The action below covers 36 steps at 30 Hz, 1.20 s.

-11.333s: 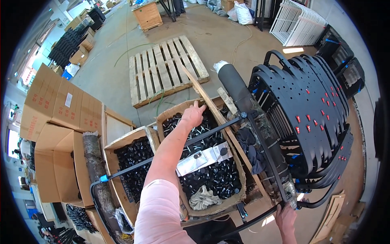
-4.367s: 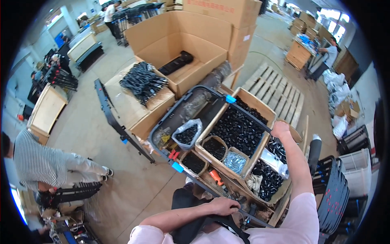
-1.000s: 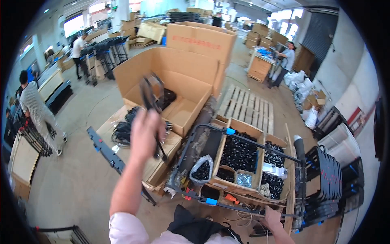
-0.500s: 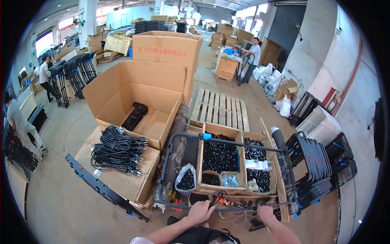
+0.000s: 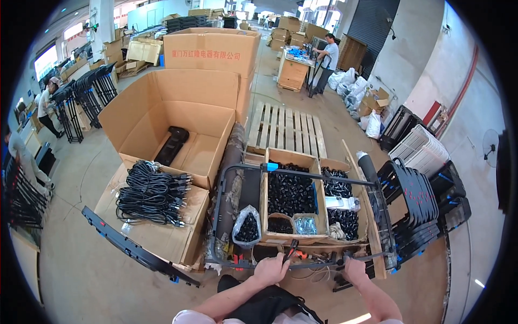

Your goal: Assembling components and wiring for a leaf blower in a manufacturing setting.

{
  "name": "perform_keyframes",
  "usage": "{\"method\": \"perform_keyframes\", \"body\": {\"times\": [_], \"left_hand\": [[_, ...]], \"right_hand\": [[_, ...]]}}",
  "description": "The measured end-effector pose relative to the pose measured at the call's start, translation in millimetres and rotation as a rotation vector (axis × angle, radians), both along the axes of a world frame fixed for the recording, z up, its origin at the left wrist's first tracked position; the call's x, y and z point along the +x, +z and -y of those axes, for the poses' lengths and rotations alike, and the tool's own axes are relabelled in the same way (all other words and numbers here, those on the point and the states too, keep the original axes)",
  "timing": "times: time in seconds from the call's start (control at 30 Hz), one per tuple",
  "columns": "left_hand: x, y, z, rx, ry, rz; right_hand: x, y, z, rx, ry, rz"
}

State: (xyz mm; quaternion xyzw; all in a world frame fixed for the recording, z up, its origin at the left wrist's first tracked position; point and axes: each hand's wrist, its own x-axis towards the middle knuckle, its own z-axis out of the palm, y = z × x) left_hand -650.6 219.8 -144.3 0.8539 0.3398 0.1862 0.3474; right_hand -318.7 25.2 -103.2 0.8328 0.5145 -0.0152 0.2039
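Inside left hand point(image 5: 271, 269) — black object point(image 5: 292, 247) sits half-hidden.

One line of red characters point(image 5: 206, 55) is printed across the tall brown carton point(image 5: 208, 67)

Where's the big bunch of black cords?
In the head view, the bundle of black cables is on the left, on top of a tan box, just in front of the big open cardboard box.

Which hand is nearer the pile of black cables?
Left. The left hand is right of the cables and lower in view; the right hand is farther right, by the frame's near bar.
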Motion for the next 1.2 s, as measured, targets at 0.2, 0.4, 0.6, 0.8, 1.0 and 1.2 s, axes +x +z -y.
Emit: {"method": "perform_keyframes", "body": {"times": [0.2, 0.4, 0.6, 0.8, 1.0, 1.2], "left_hand": [[0.1, 4.3, -0.3, -0.003, 0.025, -0.007], [6.8, 2.8, -6.4, 0.077, 0.03, 0.066], [3.4, 1.8, 0.3, 0.066, 0.031, 0.052], [3.6, 3.1, 1.7, 0.056, 0.038, 0.053], [-5.5, -5.6, 7.3, 0.063, 0.056, 0.257], [-14.3, 23.2, 11.4, -0.425, -0.113, 0.41]], "right_hand": [[-7.3, 23.2, -23.5, 0.039, -0.004, -0.08], [9.8, 9.1, -14.5, -0.131, 0.019, 0.006], [-9.3, 26.5, -35.0, 0.038, 0.06, -0.099], [1.9, 5.6, -21.7, 0.068, 0.071, -0.32], [-14.8, -6.0, -27.0, 0.125, -0.102, -0.315], [-100.7, 50.7, -109.6, 0.414, -0.735, -1.759]]}}
